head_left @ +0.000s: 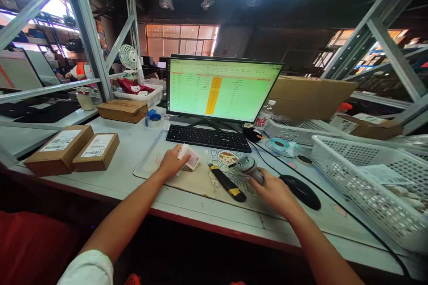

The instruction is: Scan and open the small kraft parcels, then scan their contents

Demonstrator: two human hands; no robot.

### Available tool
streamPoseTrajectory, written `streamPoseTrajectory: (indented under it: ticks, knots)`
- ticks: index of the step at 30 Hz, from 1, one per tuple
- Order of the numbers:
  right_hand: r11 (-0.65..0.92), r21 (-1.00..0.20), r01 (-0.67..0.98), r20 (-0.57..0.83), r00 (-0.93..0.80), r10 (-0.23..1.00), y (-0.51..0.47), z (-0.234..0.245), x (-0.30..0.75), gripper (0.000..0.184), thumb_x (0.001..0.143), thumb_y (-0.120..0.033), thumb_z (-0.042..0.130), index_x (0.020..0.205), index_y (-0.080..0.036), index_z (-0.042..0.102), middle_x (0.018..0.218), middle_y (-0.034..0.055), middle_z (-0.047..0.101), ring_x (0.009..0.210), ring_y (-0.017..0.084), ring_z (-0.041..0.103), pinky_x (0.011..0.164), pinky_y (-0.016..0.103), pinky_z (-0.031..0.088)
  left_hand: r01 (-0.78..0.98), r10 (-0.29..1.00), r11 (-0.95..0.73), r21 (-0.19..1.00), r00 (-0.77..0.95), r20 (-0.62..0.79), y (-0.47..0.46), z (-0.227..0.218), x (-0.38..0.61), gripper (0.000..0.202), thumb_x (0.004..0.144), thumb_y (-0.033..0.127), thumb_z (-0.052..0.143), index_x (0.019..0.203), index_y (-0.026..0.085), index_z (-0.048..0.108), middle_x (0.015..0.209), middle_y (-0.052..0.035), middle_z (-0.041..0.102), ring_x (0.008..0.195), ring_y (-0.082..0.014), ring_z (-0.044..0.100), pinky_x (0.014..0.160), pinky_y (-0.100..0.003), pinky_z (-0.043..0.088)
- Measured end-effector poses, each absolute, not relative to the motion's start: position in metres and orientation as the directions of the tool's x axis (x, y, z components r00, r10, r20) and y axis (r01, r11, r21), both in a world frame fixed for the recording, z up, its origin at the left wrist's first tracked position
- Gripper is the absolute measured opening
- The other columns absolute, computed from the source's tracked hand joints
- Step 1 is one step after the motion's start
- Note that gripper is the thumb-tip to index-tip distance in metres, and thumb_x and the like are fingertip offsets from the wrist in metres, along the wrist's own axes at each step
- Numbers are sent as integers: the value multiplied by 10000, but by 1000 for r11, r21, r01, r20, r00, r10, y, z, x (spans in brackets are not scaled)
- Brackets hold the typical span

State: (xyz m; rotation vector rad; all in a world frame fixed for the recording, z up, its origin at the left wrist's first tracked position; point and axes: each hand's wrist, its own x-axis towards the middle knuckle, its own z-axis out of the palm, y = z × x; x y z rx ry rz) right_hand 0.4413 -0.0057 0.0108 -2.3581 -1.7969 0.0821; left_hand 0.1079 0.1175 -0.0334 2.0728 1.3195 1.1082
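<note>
My left hand (172, 161) rests on the desk mat (200, 181) and is closed on a small white and pink packet (189, 156) just in front of the black keyboard (209, 137). My right hand (272, 191) grips a grey barcode scanner (248, 167), its head aimed left toward the packet. A black and yellow utility knife (227, 182) lies on the mat between my hands. A black mouse (301, 190) sits just right of my right hand. The monitor (220, 90) behind shows a green spreadsheet with an orange column.
Two labelled cardboard boxes (72, 148) lie at the left, another box (122, 110) and a blue tape roll (153, 117) behind them. White baskets (371, 178) fill the right side. Steel shelf posts (87, 31) flank the desk. Another person (78, 64) works far left.
</note>
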Motion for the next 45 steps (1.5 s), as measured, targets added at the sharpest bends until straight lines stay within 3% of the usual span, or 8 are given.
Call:
streamPoseTrajectory:
  ticks: [6,13,18,22,29,36,41,45]
  knots:
    - [-449,-7,893,52,449,892,2,-14,466,637,998,-382,356,1525,-27,386,1222,249,684,1121,379,685,914,453,510,521,891,-450,726,204,405,120,-37,109,217,924,358,667,1078,206,670,937,-41,755,842,-226,679,751,-301,445]
    - [-407,16,913,92,404,910,-1,-12,487,713,998,-520,358,1523,-48,455,1267,242,672,1170,400,657,975,527,518,487,883,-468,737,214,418,119,-37,110,222,921,402,634,1023,205,652,896,-39,739,810,-222,667,722,-302,425]
    - [-295,-168,940,333,336,881,-3,4,508,668,956,-516,421,1426,-69,581,1255,212,685,1160,374,656,1014,518,515,460,883,-468,755,210,420,118,-36,112,243,910,423,618,1024,209,637,901,-43,746,799,-228,677,729,-314,452]
    - [-1,-371,929,467,187,864,14,18,477,559,932,-495,504,1321,-124,657,1117,158,721,1011,293,687,969,464,543,363,881,-473,803,219,420,118,-38,112,336,887,450,629,1117,207,599,896,-35,746,786,-226,695,724,-317,506]
    - [435,-651,622,371,-240,897,76,20,371,639,857,-436,698,1444,-214,577,1458,139,591,1147,242,641,926,389,552,144,848,-465,874,356,392,114,-38,111,438,843,503,703,1125,182,606,980,-65,725,881,-230,690,733,-312,567]
    - [457,-713,532,366,-274,889,93,-9,346,252,882,-349,652,1059,-183,718,956,50,750,812,178,650,775,315,518,119,923,-323,939,259,285,120,-37,108,660,868,746,553,1227,193,531,938,-72,722,772,-234,700,674,-350,581]
    - [384,-801,459,369,-127,921,90,-16,359,292,934,-370,581,1148,-183,651,1137,82,742,997,190,688,836,306,527,752,941,-274,600,80,329,130,-49,99,552,919,598,526,1229,148,606,1210,-173,701,1164,-371,617,997,-507,502]
    - [300,-834,463,294,-88,952,89,-19,355,256,911,-369,620,1077,-177,656,901,52,745,776,176,670,696,289,490,914,956,-252,319,185,226,126,-51,101,615,894,547,619,1344,128,603,1349,-187,638,1236,-396,540,1046,-493,444]
